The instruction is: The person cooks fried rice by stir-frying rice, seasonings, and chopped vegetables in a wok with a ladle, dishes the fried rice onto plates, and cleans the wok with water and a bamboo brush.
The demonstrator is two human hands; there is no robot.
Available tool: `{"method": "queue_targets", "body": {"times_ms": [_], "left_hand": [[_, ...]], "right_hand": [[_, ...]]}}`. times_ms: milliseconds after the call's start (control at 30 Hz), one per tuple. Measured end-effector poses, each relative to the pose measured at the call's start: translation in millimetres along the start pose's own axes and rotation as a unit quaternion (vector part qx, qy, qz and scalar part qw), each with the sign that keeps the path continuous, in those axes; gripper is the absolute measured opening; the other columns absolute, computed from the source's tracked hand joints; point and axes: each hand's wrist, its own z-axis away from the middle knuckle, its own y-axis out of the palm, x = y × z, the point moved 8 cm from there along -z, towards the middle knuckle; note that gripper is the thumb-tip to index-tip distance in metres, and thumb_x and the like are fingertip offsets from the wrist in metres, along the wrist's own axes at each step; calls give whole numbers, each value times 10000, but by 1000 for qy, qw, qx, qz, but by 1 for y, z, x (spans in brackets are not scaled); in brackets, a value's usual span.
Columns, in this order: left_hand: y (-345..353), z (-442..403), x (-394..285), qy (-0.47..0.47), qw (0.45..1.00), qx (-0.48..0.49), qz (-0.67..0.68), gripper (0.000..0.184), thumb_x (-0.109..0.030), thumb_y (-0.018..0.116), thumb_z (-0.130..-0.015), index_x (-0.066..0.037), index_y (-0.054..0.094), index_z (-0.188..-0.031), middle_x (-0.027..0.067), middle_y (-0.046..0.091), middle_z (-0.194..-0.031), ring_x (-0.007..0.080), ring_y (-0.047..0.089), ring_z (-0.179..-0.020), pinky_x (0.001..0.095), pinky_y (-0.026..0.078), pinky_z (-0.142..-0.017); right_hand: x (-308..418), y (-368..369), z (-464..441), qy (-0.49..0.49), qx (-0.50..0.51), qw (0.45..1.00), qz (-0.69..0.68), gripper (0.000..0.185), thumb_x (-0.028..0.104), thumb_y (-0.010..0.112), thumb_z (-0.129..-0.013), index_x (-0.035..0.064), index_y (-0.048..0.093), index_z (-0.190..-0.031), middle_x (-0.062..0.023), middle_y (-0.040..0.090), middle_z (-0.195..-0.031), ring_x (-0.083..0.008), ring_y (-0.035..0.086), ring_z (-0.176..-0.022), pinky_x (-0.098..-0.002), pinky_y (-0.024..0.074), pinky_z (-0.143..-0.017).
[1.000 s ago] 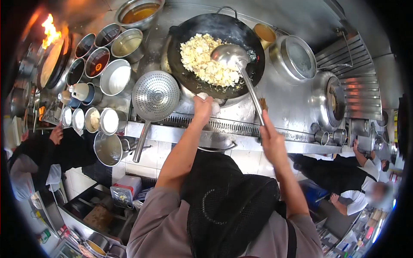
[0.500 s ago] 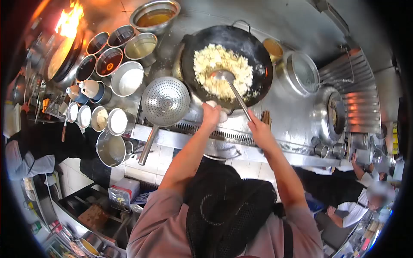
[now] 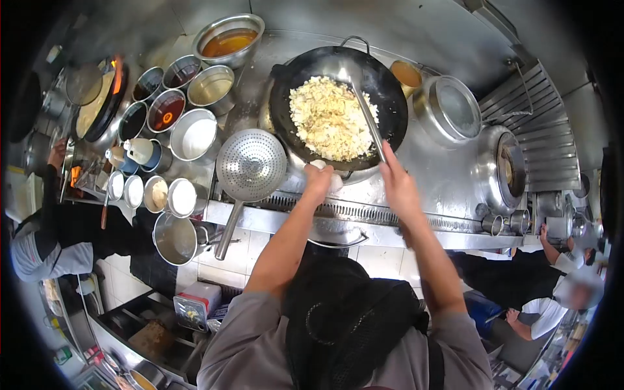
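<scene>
A black wok (image 3: 390,97) sits on the steel stove, holding a heap of pale yellow and white food (image 3: 330,117), perhaps rice with egg. My left hand (image 3: 318,181) is closed around a white cloth (image 3: 336,182) at the wok's near rim. With my right hand (image 3: 398,186) I grip the long handle of a metal ladle (image 3: 368,117). The ladle's head is at the far side of the food, inside the wok, and is hard to make out against the dark metal.
Left of the wok lies a perforated strainer (image 3: 251,165), its handle over the counter edge. Beyond it stand several sauce and seasoning containers (image 3: 194,134). A lidded steel pot (image 3: 455,107) is at the right. Co-workers stand at far left and far right (image 3: 546,292).
The ladle has moved from the middle of the food to the wok's far side. The food is now heaped more toward the near left. The flame at the left has shrunk.
</scene>
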Motion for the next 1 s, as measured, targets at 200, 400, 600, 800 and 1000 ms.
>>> {"method": "queue_targets", "body": {"times_ms": [200,400,600,800,1000], "left_hand": [[12,16,-24,-155,957,186,163,242,-108,586,-894,33,582,-1091,133,666,-849,275,668,-705,398,570,-595],[25,20,-20,-98,964,165,186,145,-81,569,-896,-2,579,-1017,134,655,-873,254,649,-685,403,545,-548],[3,151,-34,-108,956,110,248,157,-88,516,-929,-22,542,-1070,149,636,-936,238,627,-677,392,538,-558],[10,200,-44,-72,979,76,175,243,-76,527,-914,-3,532,-1145,157,654,-940,235,661,-744,391,541,-551],[-21,195,71,-10,981,129,146,275,-19,528,-889,-55,467,-1155,114,599,-1095,213,635,-903,364,555,-670]], "right_hand": [[-69,43,-2,-34,56,994,91,516,234,511,-1000,222,358,-1493,-299,647,-806,-491,635,-774,-564,491,-729],[-130,-34,68,49,-14,996,68,447,250,515,-998,207,464,-1440,-296,648,-857,-493,632,-787,-556,489,-730],[-89,-82,130,-67,69,995,31,459,249,479,-1019,211,428,-1475,-213,688,-816,-386,650,-688,-476,515,-651],[-82,-104,153,113,392,912,34,482,269,459,-1041,311,368,-1512,-41,673,-799,-116,543,-585,-370,513,-615],[-121,-10,92,-30,171,984,41,458,283,470,-1028,276,406,-1481,-235,678,-964,-442,643,-784,-462,525,-760]]}}
